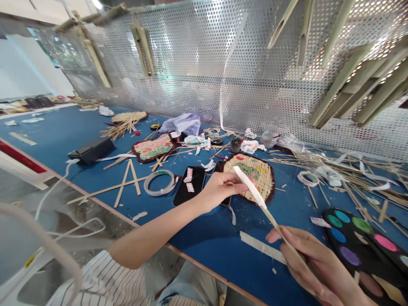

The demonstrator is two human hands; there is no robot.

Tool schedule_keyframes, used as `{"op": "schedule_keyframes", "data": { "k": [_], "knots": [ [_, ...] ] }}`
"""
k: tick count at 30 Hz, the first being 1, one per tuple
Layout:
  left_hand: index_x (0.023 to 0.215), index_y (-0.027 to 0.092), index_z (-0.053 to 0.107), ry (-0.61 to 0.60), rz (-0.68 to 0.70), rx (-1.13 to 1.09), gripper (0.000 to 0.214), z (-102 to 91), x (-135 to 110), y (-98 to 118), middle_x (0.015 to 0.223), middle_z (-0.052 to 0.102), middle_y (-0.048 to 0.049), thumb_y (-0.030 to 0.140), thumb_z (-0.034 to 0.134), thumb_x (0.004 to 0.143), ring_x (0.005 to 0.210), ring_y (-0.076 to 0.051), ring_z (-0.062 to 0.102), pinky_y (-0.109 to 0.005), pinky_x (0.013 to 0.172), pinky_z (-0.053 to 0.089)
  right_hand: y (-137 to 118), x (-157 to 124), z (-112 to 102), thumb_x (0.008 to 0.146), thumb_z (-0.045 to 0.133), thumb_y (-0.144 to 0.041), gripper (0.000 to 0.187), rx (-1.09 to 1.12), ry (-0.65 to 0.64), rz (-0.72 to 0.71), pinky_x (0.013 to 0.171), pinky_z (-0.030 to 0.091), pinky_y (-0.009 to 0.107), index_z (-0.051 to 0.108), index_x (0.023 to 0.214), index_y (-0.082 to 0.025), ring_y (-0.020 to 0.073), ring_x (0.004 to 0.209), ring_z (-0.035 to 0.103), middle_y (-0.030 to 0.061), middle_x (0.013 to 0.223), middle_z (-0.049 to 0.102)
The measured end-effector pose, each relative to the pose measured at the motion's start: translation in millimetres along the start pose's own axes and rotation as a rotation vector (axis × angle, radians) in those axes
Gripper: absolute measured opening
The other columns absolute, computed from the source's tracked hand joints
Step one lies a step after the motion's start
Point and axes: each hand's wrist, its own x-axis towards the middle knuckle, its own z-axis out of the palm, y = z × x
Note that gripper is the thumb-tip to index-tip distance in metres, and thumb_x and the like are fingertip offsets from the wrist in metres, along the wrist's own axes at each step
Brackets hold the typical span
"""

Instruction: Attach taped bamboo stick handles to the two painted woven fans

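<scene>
- Left hand [218,191]: fingers [230,183] curled, fingertips against the upper end of a white paper strip [250,187]; whether they pinch it or only touch it cannot be told from this view.
- Right hand [314,263]: fingers [295,250] clenched around a thin bamboo splint [274,221], which rises from them toward the left fingertips. The white paper strip lies along the splint's upper end, between the two hands.
- Beyond the left fingertips: a woven bamboo mat [258,174] with a dark red border and a colour-patched weave, lying flat on a blue workbench [204,233].
- Left of the left fingers: a black smartphone [189,185] with paper scraps on it; farther left, a ring of white tape [159,182].
- Right of the right fingers: a round black paint palette [360,250]. Just beyond the right fingertips lies a loose pale strip [263,247].
- Risks: the splint could snap if the right fingers bend it under too much force. The white paper strip could crease, tear or slip if the hands pull unevenly. Swung low to the right, it could pick up any wet paint from the palette.
</scene>
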Motion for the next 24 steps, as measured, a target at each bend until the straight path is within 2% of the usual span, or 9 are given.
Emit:
{"op": "schedule_keyframes", "data": {
  "k": [3,6,11,15,19,21,24],
  "knots": [
    [0.095,0.019,0.075,0.001,0.035,0.021,0.031,2.4,-3.3,3.9,0.103,0.072,-0.0076,0.038,0.074,0.071,0.085,-0.02,0.064,-0.032,0.081,0.048,-0.5,-1.8,3.5,0.074,0.067,-0.053,0.041,-0.039,0.046,-0.048,0.025,0.019,0.013,0.069,0.086,-0.014,0.0025,0.019,0.027,-0.0082,0.028,0.039],
    [0.093,0.018,0.075,0.008,0.036,0.014,0.027,5.9,-7.0,10.6,0.107,0.071,-0.008,0.036,0.072,0.072,0.082,-0.019,0.064,-0.031,0.079,0.048,-1.5,-4.8,8.6,0.083,0.058,-0.053,0.041,-0.179,0.11,-0.092,0.028,0.016,0.013,0.066,0.087,-0.014,0.0014,0.02,0.03,-0.0061,0.031,0.045],
    [0.09,0.019,0.076,0.02,0.038,0.04,0.021,8.3,-9.2,15.7,0.098,0.073,-0.0064,0.032,0.07,0.075,0.08,-0.017,0.064,-0.029,0.077,0.047,0.7,-4.7,8.7,0.086,0.051,-0.055,0.043,-0.297,0.124,-0.126,0.031,0.022,0.017,0.064,0.088,-0.014,0.003,0.02,0.033,-0.0054,0.033,0.048],
    [0.091,0.018,0.076,-0.013,-0.009,-0.063,0.022,6.3,-6.8,14.6,0.103,0.073,-0.0076,0.028,0.068,0.073,0.089,-0.02,0.064,-0.03,0.08,0.046,3.4,-2.6,6.2,0.078,0.058,-0.06,0.047,-0.253,0.098,-0.136,0.03,0.021,0.018,0.064,0.085,-0.014,0.0041,0.019,0.032,-0.0047,0.032,0.047],
    [0.092,0.017,0.076,-0.075,-0.013,-0.15,0.028,3.6,-4.5,13.6,0.107,0.071,-0.0102,0.034,0.061,0.076,0.097,-0.025,0.063,-0.03,0.076,0.046,1.7,-3.1,5.1,0.08,0.06,-0.054,0.041,-0.136,0.136,-0.123,0.028,0.018,0.014,0.064,0.08,-0.013,0.0022,0.019,0.026,-0.0075,0.027,0.038],
    [0.091,0.017,0.076,-0.076,0.008,-0.101,0.026,3.3,-4.8,13.1,0.109,0.07,-0.0091,0.035,0.063,0.076,0.098,-0.025,0.062,-0.03,0.077,0.046,-0.3,-2.9,3.9,0.08,0.061,-0.054,0.04,-0.112,0.095,-0.091,0.027,0.018,0.014,0.065,0.082,-0.013,0.0026,0.018,0.026,-0.0082,0.027,0.037],
    [0.093,0.019,0.076,-0.044,0.024,0.023,0.024,3.7,-6.1,11.2,0.1,0.072,-0.0065,0.034,0.07,0.074,0.092,-0.023,0.063,-0.031,0.079,0.047,-2.4,-1.5,2.0,0.078,0.061,-0.054,0.042,-0.098,0.048,-0.055,0.026,0.018,0.013,0.065,0.085,-0.014,0.002,0.017,0.023,-0.0098,0.027,0.035]
  ]
}}
